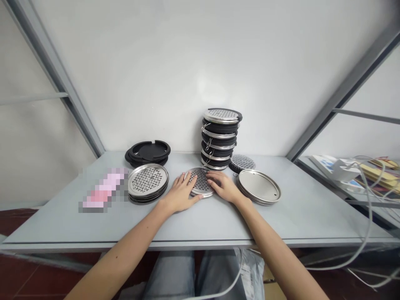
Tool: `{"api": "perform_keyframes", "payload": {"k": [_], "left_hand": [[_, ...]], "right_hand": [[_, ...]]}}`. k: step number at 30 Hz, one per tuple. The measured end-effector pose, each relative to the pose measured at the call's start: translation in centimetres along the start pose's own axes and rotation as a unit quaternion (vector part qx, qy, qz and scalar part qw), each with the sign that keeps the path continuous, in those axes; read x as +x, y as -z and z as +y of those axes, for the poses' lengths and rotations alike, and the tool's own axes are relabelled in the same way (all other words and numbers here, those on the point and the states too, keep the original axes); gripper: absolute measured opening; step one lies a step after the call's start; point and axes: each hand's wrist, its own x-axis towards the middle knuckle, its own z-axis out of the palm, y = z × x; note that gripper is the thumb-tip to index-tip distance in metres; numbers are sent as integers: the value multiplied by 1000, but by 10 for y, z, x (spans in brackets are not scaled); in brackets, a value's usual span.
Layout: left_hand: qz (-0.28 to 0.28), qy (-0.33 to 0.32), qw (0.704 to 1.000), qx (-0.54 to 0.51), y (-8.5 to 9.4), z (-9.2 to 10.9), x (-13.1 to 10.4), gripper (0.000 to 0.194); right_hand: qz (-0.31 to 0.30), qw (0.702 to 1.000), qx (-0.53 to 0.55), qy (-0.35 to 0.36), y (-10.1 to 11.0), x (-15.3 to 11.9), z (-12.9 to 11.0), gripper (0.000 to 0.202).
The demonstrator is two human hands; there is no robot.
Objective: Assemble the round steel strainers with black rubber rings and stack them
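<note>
In the middle of the table, a round perforated metal disc (201, 183) with a silver rim lies flat between my hands. My left hand (182, 193) rests on its left side with the fingers spread apart. Bent fingers of my right hand (224, 185) grip the disc's right edge, close to a small wire clasp (205, 167) at its back. What lies under the right fingertips is hidden. To the left sits a stack of slotted metal discs (149, 180). Right of my hands are stacked plain metal lids (259, 185), and dark perforated discs (243, 162) lie behind them.
Behind the disc stands a tall stack of black-and-silver round assemblies (220, 139) with wire clasps. Black plastic rings (148, 152) lie at the back left. A blurred pink item (104, 189) is on the left. White cables (368, 208) hang at the right, beside a shelf with boxes.
</note>
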Motion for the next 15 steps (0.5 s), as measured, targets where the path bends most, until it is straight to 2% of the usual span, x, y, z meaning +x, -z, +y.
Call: {"api": "perform_keyframes", "payload": {"k": [9,12,15], "left_hand": [[15,11,1000,-9,-3,2,0,84],[40,-1,999,-14,-5,1,0,80],[91,-34,995,-18,-5,3,-1,70]], "right_hand": [[-10,1000,-11,-4,-2,-1,4,31],[-9,1000,-18,-10,-2,-1,4,29],[0,998,-39,-38,2,-1,4,24]]}}
